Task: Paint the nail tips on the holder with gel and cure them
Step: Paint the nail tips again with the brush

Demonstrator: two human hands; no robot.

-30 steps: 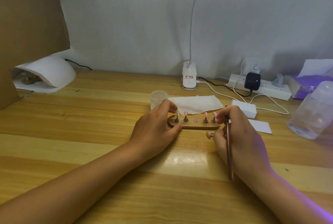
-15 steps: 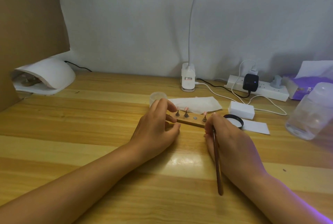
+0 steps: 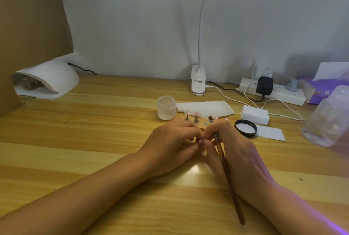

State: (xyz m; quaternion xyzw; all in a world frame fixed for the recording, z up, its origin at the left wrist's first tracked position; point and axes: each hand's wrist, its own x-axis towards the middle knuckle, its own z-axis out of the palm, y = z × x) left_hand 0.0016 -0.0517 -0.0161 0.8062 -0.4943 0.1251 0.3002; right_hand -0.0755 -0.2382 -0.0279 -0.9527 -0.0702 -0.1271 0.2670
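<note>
**At the desk's middle: hands close over the nail holder**

Near the centre of the pale wooden desk [image 3: 94, 140], the two hands have drawn together. A second ago they sat at opposite ends of the small oblong wooden holder [image 3: 202, 125]; now the left hand [image 3: 173, 146] and the right hand [image 3: 234, 151] meet fingertip to fingertip just in front of it and hide most of it. Both are curled, and between their tips they seem to pinch a small pink nail tip on its stud [image 3: 200, 141], though the detail is too small to be sure. The right hand also grips the long brown gel brush [image 3: 224, 166], bristles pointing away toward the holder. Two pink nail tips on dark stands [image 3: 191, 116] rise from the holder's left end, and others peep above the right knuckles.

My reading: one tip is off the holder for close work, so painting is under way and curing not yet begun.

Behind the holder, the frosted round gel jar [image 3: 166, 107] stands open; its contents cannot be made out. Its black lid [image 3: 245, 128] lies upturned to the right. At the far left, the white domed curing lamp [image 3: 51, 78] shelters something brownish, unclear. A clear plastic bottle [image 3: 328, 119] at the right edge looks empty or nearly so.
</note>
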